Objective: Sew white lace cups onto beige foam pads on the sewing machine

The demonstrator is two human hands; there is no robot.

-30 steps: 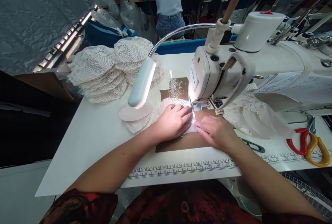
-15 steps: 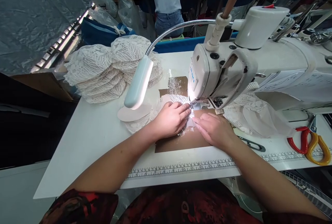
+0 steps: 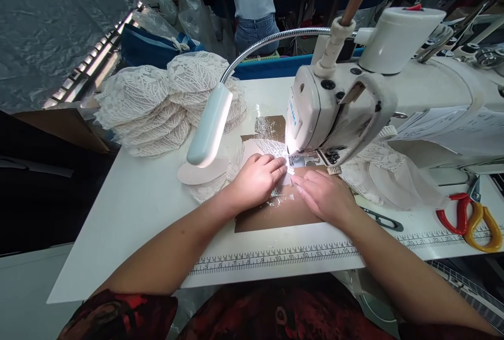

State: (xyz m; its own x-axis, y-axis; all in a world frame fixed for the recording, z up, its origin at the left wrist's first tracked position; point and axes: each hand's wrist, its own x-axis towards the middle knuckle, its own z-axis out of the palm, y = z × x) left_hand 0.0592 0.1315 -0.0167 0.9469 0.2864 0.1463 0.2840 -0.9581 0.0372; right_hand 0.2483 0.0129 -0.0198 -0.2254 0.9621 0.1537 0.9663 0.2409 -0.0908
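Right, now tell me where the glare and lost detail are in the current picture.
Head view: brightest glare under the sewing machine, washing out the cloth near both left hand and right hand; head view: streaky glints on the brown sheet; head view: left edge nearly black; head view: writing on the papers too faint to read.

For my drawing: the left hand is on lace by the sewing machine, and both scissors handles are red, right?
No: the head view shows one red handle, one yellow handle on the scissors. The left hand is on lace by the sewing machine.
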